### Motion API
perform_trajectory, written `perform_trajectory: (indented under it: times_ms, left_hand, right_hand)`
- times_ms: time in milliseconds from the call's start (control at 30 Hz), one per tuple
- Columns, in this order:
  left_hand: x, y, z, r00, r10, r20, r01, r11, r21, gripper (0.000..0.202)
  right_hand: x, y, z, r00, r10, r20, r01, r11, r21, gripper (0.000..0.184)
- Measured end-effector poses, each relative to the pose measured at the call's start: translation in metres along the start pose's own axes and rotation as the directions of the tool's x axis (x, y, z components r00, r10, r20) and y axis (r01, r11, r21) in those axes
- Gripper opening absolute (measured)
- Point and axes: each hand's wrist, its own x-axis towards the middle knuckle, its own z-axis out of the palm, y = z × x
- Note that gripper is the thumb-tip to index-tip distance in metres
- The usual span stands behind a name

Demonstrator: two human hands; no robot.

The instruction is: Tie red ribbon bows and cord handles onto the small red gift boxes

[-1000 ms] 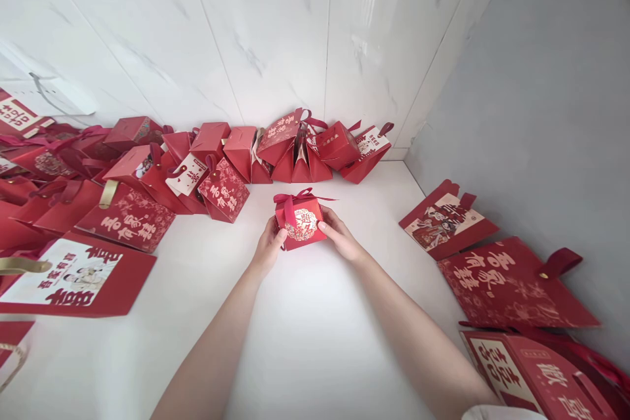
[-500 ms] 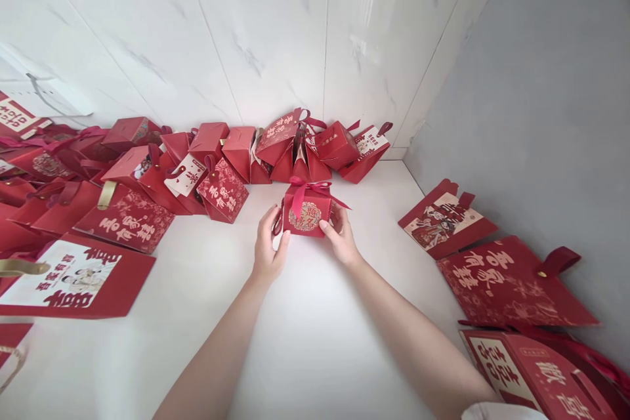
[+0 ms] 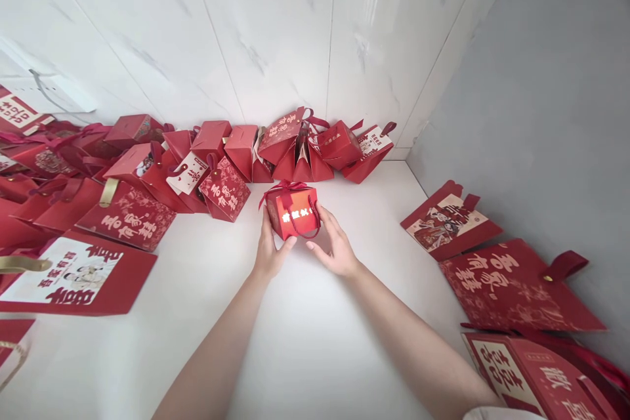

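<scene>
A small red gift box (image 3: 290, 200) with a ribbon bow on top is between my hands on the white tabletop. Its near side is bright orange-red with pale lettering, and a dark red cord handle (image 3: 306, 235) hangs across it. My left hand (image 3: 270, 251) grips the left side, thumb near the lower front edge. Along the right side lie the fingers of my right hand (image 3: 337, 246), its thumb in front of the box. Right behind it stands a row of red boxes, among them a tilted one with white characters (image 3: 283, 132).
Many red gift boxes crowd the left, including a large one with a white picture panel (image 3: 79, 272). Along the grey wall (image 3: 541, 92) at right lie a flat flowered box (image 3: 512, 285) and several others. White tiles (image 3: 266, 33) rise behind the tabletop (image 3: 315, 341).
The gift box has been turned: the round gold emblem no longer faces me, and the lettered side with the cord handle now does. My right thumb has come off the front face.
</scene>
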Motion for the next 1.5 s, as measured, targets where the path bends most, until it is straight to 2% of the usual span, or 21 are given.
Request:
perform_trajectory:
  times_ms: [100, 267, 367, 467, 600, 767, 1167, 1267, 1333, 1433, 1500]
  left_hand:
    - [0.004, 0.002, 0.001, 0.999, 0.051, 0.006, -0.05, 0.998, -0.042, 0.089]
    - [0.004, -0.006, 0.002, 0.995, -0.099, 0.018, 0.101, 0.958, -0.27, 0.08]
    - [0.002, -0.008, 0.003, 0.986, -0.138, 0.088, 0.159, 0.935, -0.316, 0.078]
    - [0.001, -0.008, 0.003, 0.968, -0.157, 0.193, 0.213, 0.925, -0.316, 0.075]
    - [0.001, -0.009, 0.002, 0.955, -0.171, 0.244, 0.242, 0.924, -0.296, 0.071]
    - [0.002, -0.014, 0.0, 0.948, -0.197, 0.248, 0.263, 0.927, -0.268, 0.067]
    - [0.002, -0.017, 0.001, 0.945, -0.204, 0.255, 0.275, 0.917, -0.288, 0.068]
    - [0.003, -0.015, 0.0, 0.935, -0.237, 0.263, 0.325, 0.87, -0.371, 0.062]
    - [0.006, -0.011, -0.002, 0.925, -0.293, 0.243, 0.377, 0.795, -0.476, 0.058]
    - [0.01, -0.003, -0.006, 0.898, -0.382, 0.217, 0.431, 0.673, -0.601, 0.06]
    - [0.012, 0.003, -0.007, 0.882, -0.413, 0.229, 0.459, 0.641, -0.615, 0.065]
  right_hand:
    - [-0.001, 0.002, 0.002, 1.0, 0.019, 0.012, -0.02, 0.998, 0.064, 0.071]
    - [-0.001, 0.016, 0.006, 0.974, 0.212, -0.077, -0.183, 0.944, 0.276, 0.062]
    - [0.001, 0.021, 0.003, 0.955, 0.297, 0.003, -0.276, 0.881, 0.384, 0.063]
    - [0.003, 0.021, -0.001, 0.958, 0.272, 0.094, -0.284, 0.843, 0.458, 0.06]
    - [0.005, 0.02, -0.003, 0.954, 0.284, 0.102, -0.297, 0.83, 0.472, 0.063]
    - [0.006, 0.023, -0.002, 0.936, 0.338, 0.101, -0.345, 0.816, 0.464, 0.065]
    - [0.005, 0.027, -0.001, 0.94, 0.33, 0.079, -0.326, 0.814, 0.481, 0.063]
    - [0.004, 0.03, 0.0, 0.928, 0.359, 0.1, -0.362, 0.803, 0.475, 0.067]
    - [0.004, 0.031, 0.0, 0.925, 0.359, 0.124, -0.373, 0.799, 0.472, 0.071]
    - [0.004, 0.029, 0.001, 0.937, 0.304, 0.173, -0.35, 0.81, 0.47, 0.071]
    - [0.004, 0.026, 0.0, 0.941, 0.273, 0.2, -0.337, 0.821, 0.461, 0.069]
